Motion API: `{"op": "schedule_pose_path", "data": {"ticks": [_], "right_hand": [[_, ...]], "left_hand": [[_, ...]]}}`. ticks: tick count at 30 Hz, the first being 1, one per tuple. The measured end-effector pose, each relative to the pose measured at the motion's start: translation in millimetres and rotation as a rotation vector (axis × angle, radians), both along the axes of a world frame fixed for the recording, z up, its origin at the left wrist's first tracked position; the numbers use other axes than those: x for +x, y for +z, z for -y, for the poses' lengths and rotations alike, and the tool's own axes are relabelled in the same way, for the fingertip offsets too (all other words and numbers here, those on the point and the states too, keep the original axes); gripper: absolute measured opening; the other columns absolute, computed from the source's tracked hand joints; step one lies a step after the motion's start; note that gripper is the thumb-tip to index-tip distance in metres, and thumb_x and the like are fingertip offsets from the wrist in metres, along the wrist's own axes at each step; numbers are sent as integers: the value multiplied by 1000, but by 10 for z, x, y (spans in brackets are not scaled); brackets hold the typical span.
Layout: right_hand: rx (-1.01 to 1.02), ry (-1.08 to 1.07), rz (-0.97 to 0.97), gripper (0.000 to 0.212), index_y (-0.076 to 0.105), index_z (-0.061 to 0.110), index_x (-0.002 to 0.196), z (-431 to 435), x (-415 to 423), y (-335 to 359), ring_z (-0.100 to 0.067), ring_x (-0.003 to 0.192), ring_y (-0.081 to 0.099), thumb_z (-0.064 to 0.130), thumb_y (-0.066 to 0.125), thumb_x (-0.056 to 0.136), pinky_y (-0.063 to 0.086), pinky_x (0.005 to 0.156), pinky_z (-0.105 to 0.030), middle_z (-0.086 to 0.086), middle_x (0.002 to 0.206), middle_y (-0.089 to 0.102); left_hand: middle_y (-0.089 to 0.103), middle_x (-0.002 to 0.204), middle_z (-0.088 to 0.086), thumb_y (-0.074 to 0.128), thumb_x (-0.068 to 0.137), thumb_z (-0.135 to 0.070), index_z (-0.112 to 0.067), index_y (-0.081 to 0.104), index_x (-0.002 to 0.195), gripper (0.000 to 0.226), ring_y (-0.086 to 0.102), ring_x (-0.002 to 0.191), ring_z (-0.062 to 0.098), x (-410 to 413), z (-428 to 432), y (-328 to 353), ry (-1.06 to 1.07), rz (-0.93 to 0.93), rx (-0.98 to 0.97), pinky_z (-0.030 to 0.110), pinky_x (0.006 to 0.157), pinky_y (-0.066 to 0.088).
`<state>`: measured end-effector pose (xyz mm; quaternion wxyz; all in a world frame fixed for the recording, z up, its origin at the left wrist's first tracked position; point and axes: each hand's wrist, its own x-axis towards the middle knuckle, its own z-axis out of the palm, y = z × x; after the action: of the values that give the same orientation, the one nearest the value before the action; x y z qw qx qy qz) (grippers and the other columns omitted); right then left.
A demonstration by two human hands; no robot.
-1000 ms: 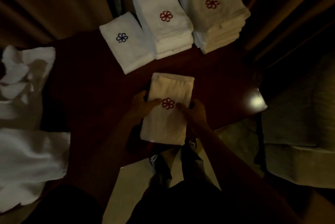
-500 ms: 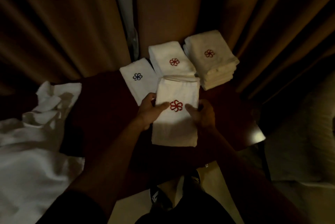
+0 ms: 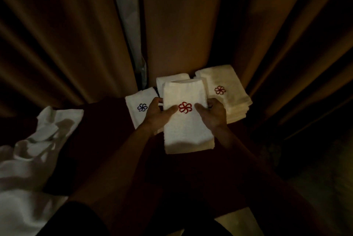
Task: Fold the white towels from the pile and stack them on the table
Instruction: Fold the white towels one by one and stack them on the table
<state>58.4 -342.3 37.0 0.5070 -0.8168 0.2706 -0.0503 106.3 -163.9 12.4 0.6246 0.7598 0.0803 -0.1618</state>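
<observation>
Just one towel (image 3: 188, 132), two hands (image 3: 158, 114) (image 3: 213, 114)

We see the folded towel (image 3: 188, 127) as matt white terry cloth with a nubby pile, its red emblem (image 3: 185, 107) stitched thread. The table (image 3: 107, 121) looks like smooth, dark reddish wood. The curtains (image 3: 181, 25) are soft cloth with a faint sheen
</observation>
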Motion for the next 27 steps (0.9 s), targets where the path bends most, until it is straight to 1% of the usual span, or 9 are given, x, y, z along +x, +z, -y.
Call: {"op": "schedule_pose_path", "data": {"ticks": [2,6,10,13,16,18,21,24,27], "right_hand": [[-7,32,-15,35,65,12,112,123,270,-32,-19,93,63,34,73,86,47,74,-27,-3,102,68],[-12,83,-20,34,66,12,112,296,753,-104,-19,95,64,35,74,87,55,83,-35,-3,104,68],[-25,146,-43,39,65,12,117,407,1119,-155,-22,100,65,37,73,88,56,89,-40,-6,113,69],[-49,189,-57,38,65,13,117,441,1322,-201,-21,102,64,37,71,89,53,85,-33,-5,114,69],[-56,233,-81,38,63,12,121,462,1449,-239,-15,97,60,36,69,91,43,78,-26,0,111,66],[-65,250,-99,41,63,13,123,471,1511,-292,-19,103,62,38,68,91,45,80,-27,-3,117,67],[-69,281,-126,42,62,13,126,466,1533,-384,-24,110,63,38,67,93,47,84,-29,-7,123,67],[-88,305,-136,41,61,11,127,460,1506,-443,-26,114,62,37,64,95,43,85,-26,-9,125,66],[-89,298,-108,39,61,10,126,463,1502,-430,-26,115,62,35,62,97,41,84,-23,-9,126,66]], "left_hand": [[64,103,-5,81,81,-36,-24,50,113,46,65,94,11,193,103,-7,29,0,28,28,70,57],[61,101,-10,81,81,-36,-26,49,111,44,63,96,10,527,279,-40,111,15,46,33,78,58],[62,100,-12,83,79,-36,-31,51,107,42,63,97,11,764,388,-120,202,25,42,38,87,58],[64,102,-9,84,76,-41,-34,52,103,43,64,99,15,895,417,-185,262,21,53,42,89,58],[66,109,-4,84,75,-44,-25,55,116,54,65,100,15,945,445,-244,309,42,72,36,84,58],[65,107,-5,83,75,-45,-23,55,121,58,64,97,11,948,466,-269,339,45,101,31,80,56],[65,105,-5,82,76,-47,-22,55,120,57,63,94,9,930,482,-326,361,44,159,32,81,56],[63,106,-5,80,78,-47,-22,54,120,55,61,93,9,889,494,-364,358,41,203,31,80,55],[63,107,-8,79,80,-48,-21,56,124,57,62,96,9,882,514,-345,369,99,228,29,82,54]]}}
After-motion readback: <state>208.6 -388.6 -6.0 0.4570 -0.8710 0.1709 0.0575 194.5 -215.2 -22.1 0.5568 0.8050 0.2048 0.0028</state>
